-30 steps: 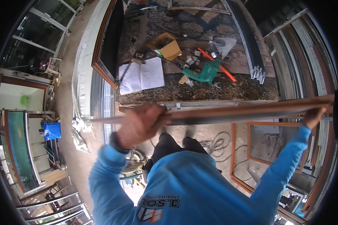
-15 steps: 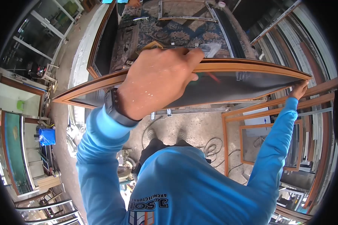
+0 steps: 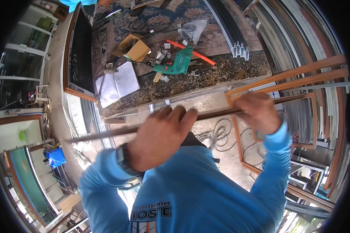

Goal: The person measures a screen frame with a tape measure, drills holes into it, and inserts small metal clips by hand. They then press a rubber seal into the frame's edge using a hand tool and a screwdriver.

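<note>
A brown-edged window frame (image 3: 216, 113) is held up in front of my body. It is seen almost edge-on, as a thin slanting bar, so its dark panel is hidden. My left hand (image 3: 157, 134), with a dark watch on the wrist, is closed over the bar left of the middle. Toward the right end, my right hand (image 3: 257, 112) is wrapped round the same edge, somewhat blurred. Beyond the frame stands a worn carpet-topped workbench (image 3: 221, 75). On it lie a green power drill (image 3: 179, 64), an orange-red rod (image 3: 206, 58) and an open notebook (image 3: 119, 84).
An open cardboard box (image 3: 138, 50), a clear plastic bag (image 3: 194, 29) and dark metal profiles (image 3: 227, 29) also lie on the bench. Another dark-panelled frame (image 3: 79, 58) leans at its left. Long profiles fill the right side, and a coiled cable (image 3: 221, 136) is on the floor.
The window frame has come closer to my body and turned edge-on, uncovering the bench top. My right hand has moved inward from the far right corner. Both hands still grip the frame.
</note>
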Tool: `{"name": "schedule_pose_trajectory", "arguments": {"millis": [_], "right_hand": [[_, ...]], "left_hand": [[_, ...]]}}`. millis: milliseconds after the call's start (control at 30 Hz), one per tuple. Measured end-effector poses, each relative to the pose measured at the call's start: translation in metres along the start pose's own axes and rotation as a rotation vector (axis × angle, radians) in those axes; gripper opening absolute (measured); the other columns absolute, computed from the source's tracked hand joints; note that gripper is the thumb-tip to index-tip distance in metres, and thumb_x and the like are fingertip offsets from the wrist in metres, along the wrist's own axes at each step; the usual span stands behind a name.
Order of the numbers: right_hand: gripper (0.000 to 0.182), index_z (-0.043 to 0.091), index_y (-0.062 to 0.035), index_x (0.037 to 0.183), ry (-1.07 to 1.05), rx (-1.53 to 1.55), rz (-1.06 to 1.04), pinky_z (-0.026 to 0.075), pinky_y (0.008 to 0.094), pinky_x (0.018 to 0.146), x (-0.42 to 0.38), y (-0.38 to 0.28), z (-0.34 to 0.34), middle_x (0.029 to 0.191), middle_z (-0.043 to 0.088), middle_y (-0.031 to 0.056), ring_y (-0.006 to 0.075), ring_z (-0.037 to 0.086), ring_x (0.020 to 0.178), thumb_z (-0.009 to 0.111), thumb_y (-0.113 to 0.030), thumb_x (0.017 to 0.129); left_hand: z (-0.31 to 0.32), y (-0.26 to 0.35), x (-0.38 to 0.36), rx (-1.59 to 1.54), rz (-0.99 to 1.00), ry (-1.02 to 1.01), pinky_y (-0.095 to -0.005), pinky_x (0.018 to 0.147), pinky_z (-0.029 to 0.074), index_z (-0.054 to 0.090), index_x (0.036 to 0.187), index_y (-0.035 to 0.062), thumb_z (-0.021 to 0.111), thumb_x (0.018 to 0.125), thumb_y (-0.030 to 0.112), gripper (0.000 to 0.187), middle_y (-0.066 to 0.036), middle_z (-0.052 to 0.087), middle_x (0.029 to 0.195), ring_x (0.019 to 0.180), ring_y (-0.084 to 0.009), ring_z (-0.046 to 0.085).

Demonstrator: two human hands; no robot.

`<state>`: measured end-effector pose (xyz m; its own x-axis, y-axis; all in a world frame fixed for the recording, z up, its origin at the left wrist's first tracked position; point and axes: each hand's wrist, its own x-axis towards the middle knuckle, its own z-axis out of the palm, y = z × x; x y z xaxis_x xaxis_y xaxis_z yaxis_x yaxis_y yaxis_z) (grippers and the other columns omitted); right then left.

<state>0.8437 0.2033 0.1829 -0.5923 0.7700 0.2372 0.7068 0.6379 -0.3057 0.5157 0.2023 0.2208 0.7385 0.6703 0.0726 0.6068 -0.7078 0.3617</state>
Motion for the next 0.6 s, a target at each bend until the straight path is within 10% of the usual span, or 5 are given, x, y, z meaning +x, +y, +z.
{"name": "schedule_pose_trajectory", "arguments": {"millis": [100,300,600], "right_hand": [[0.021,0.067,-0.0142,0.096,-0.171,0.023,0.068,0.057,0.0406,0.071,-0.030,0.016,0.096,0.085,0.065,0.0028,0.0246,0.069,0.086,0.082,-0.022,0.084],[0.016,0.067,-0.0161,0.103,-0.383,0.050,0.132,0.059,0.0439,0.084,-0.088,0.035,0.305,0.098,0.070,0.0035,0.0277,0.070,0.100,0.074,-0.025,0.091],[0.029,0.064,-0.0171,0.115,-0.358,0.129,0.175,0.058,0.0459,0.089,-0.114,0.071,0.460,0.111,0.067,0.0054,0.0307,0.066,0.110,0.074,-0.030,0.090]], "left_hand": [[0.055,-0.042,-0.022,-0.292,-0.092,-0.204,-0.0516,0.087,0.058,0.061,0.129,0.0022,0.072,0.097,0.012,0.035,-0.021,0.068,0.114,0.099,-0.0455,0.070],[0.174,-0.213,0.049,-0.119,-0.134,0.136,-0.0511,0.098,0.056,0.050,0.148,0.0029,0.075,0.092,0.014,0.062,-0.026,0.059,0.140,0.126,-0.0484,0.060],[0.285,-0.287,0.164,0.029,-0.247,-0.014,-0.0579,0.112,0.045,0.016,0.169,0.0067,0.093,0.074,0.028,0.124,-0.026,0.057,0.143,0.128,-0.0470,0.057]]}}
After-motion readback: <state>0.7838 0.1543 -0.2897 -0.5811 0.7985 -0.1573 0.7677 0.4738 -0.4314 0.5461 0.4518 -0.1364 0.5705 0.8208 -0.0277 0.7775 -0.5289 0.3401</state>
